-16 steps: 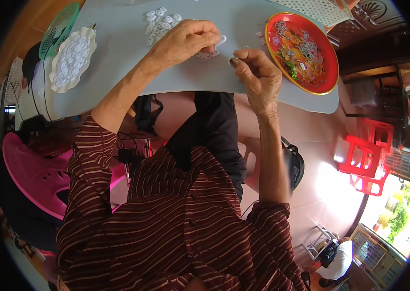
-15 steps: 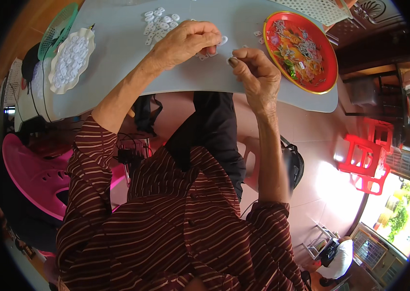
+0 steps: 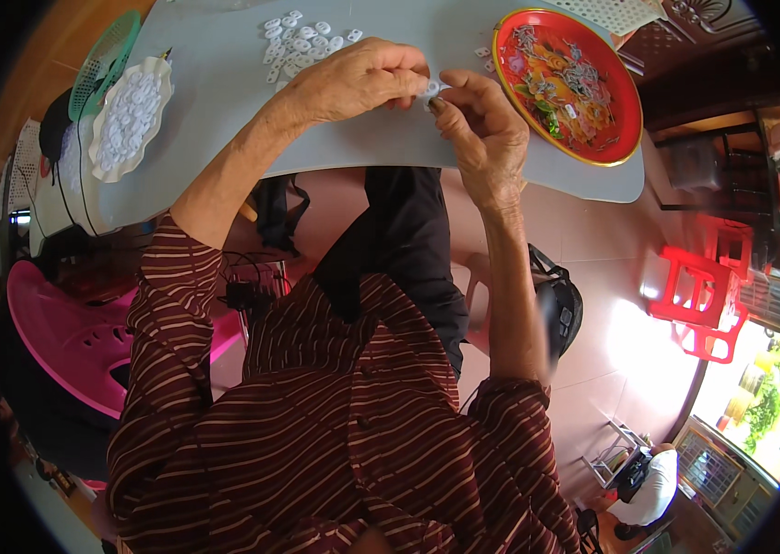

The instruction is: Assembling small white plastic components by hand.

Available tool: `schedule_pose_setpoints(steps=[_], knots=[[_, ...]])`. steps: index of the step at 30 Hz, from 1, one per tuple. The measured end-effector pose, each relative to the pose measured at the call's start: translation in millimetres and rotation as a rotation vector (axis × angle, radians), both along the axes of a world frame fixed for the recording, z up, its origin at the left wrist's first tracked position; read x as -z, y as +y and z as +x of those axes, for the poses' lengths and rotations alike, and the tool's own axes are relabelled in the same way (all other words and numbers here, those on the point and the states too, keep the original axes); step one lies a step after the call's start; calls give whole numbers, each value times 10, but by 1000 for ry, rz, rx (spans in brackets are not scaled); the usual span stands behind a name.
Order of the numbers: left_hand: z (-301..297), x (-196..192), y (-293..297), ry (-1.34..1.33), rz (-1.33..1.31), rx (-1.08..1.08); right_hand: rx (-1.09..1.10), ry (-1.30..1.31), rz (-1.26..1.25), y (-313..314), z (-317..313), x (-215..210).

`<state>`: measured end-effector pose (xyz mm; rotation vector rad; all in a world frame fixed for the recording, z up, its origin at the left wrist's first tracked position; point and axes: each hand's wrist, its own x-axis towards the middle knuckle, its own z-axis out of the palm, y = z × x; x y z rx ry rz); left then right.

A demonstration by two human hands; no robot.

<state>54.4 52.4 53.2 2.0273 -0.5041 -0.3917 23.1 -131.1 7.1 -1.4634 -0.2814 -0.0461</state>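
Observation:
Over the grey table my left hand (image 3: 358, 83) is closed, its thumb and fingers pinching a small white plastic piece (image 3: 432, 88) with a rounded end. My right hand (image 3: 487, 129) meets it from the other side, thumb and forefinger pressed at the same piece. Whether the right fingers also hold some tiny part is hidden. Just beyond my left hand lies a loose pile of similar white pieces (image 3: 302, 44), oval and with holes. To the right of my right hand sits a round red tray (image 3: 628, 120) with a gold rim and flower print, strewn with small silvery metal parts (image 3: 584, 78).
At the left, a scalloped white dish (image 3: 102, 164) is heaped with white pieces, beside a green mesh basket (image 3: 106, 65). A white perforated basket (image 3: 607, 11) stands at the far right. A pink chair (image 3: 58, 323), red stools (image 3: 696, 291) and another person (image 3: 653, 485) are farther off.
My hands have come together: the right moved up and left until its fingertips reached the white piece in my left. The view has shifted slightly.

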Motion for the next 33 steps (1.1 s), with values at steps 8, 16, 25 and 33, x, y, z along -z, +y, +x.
schedule_pose_setpoints(steps=[8,16,25,33], knots=[[-57,130,-124,-207,-19,-49,67,-64,17,10,-13,22],[-245,361,-262,-317,-154,-284,-1,-68,-19,11,22,79],[-319,441,-286,-358,-160,-326,23,-197,-168,39,10,126],[-289,485,-247,-519,-102,-221,24,-201,-210,12,-5,101]])
